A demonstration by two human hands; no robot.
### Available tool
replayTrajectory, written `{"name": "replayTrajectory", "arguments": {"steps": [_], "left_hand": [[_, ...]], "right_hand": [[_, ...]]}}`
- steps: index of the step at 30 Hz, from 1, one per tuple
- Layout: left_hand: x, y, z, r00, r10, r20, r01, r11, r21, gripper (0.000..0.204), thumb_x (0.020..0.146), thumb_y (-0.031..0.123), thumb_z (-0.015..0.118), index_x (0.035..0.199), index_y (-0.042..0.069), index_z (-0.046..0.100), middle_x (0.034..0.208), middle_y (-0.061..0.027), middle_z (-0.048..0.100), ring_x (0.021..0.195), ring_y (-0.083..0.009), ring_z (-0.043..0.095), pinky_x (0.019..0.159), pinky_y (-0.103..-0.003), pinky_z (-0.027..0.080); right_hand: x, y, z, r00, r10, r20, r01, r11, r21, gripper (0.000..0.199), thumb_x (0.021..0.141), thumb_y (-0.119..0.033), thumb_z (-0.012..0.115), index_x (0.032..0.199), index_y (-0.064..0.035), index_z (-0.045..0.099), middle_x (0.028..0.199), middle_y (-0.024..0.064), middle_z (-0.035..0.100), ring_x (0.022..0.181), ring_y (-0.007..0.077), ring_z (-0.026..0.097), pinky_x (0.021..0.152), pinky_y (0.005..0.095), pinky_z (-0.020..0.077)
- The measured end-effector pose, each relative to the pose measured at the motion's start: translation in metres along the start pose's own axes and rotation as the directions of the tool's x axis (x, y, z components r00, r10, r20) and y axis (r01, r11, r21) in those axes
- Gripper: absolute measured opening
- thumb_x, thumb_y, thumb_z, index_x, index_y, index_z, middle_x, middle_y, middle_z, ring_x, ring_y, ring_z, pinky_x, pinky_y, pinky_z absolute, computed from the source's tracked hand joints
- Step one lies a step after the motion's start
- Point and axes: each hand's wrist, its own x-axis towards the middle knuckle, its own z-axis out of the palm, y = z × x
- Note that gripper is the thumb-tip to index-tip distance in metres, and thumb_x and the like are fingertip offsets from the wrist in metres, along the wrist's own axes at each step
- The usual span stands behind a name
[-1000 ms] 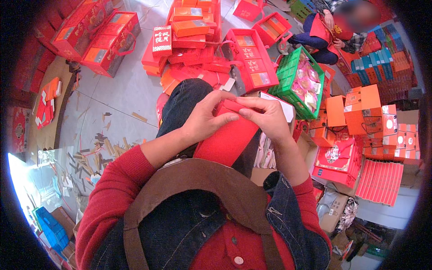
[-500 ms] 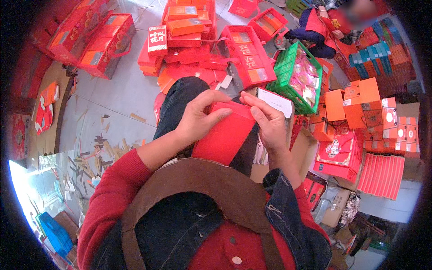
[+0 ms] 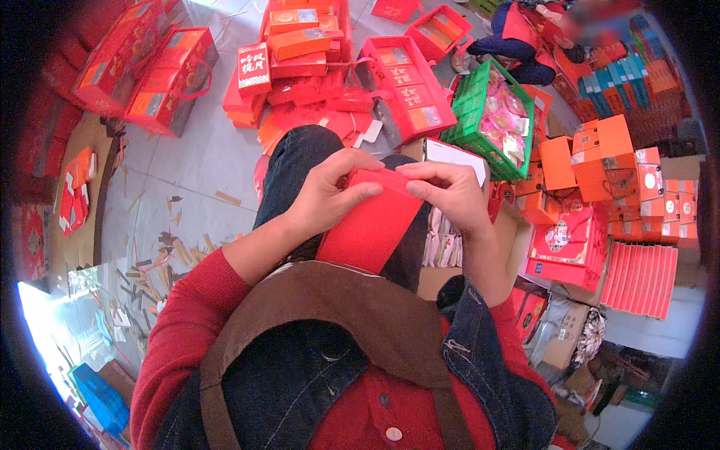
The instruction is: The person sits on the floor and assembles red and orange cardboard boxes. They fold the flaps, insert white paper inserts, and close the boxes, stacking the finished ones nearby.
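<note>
A flat red cardboard piece rests over my lap, slanting from my knees down toward my waist. My left hand grips its upper left edge, thumb on top. My right hand pinches the upper right corner with fingertips curled over the fold. Both hands meet at the top edge of the piece. My dark jeans show beneath it.
Red gift boxes and orange cartons lie spread over the floor ahead and to the right. A green crate holds wrapped packets. Another person sits at the far top. Paper scraps litter the floor on the left.
My hands have shifted slightly along the top edge of the red piece, and the fold at the top looks flatter. The view has tilted a little.
</note>
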Motion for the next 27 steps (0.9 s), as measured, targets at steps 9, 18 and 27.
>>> {"name": "replayTrajectory", "arguments": {"steps": [9, 18, 27], "left_hand": [[-0.001, -0.008, 0.001, 0.989, -0.136, -0.049, 0.140, 0.986, 0.088, 0.021, 0.080, 0.008, 0.064, 0.099, 0.001, 0.061, 0.097, -0.0106, 0.060, 0.093, -0.0209, 0.057, 0.084, -0.030, 0.044], [-0.001, -0.006, -0.002, 0.997, -0.072, 0.036, 0.069, 0.994, 0.086, 0.036, 0.076, 0.008, 0.069, 0.110, 0.006, 0.059, 0.121, -0.0159, 0.048, 0.117, -0.0276, 0.045, 0.099, -0.035, 0.034], [0.002, 0.001, -0.001, 0.990, -0.095, 0.107, 0.065, 0.965, 0.256, 0.031, 0.070, 0.012, 0.073, 0.099, 0.009, 0.063, 0.121, -0.0153, 0.048, 0.117, -0.0309, 0.043, 0.099, -0.039, 0.034]], "right_hand": [[0.007, 0.023, 0.018, 0.988, -0.087, -0.125, 0.057, 0.973, -0.224, 0.018, 0.082, -0.013, 0.066, 0.095, -0.0002, 0.068, 0.096, 0.0070, 0.068, 0.089, 0.0106, 0.061, 0.080, 0.0264, 0.0487], [-0.002, 0.023, 0.028, 0.969, -0.124, -0.213, 0.101, 0.988, -0.116, 0.024, 0.087, -0.013, 0.059, 0.106, -0.0003, 0.065, 0.102, 0.0087, 0.067, 0.095, 0.0124, 0.060, 0.085, 0.0260, 0.0462], [0.012, 0.033, 0.022, 0.987, 0.045, -0.154, -0.044, 0.999, 0.014, 0.023, 0.083, -0.018, 0.065, 0.098, -0.0013, 0.068, 0.091, 0.0065, 0.068, 0.084, 0.0107, 0.061, 0.077, 0.0262, 0.0483]]}}
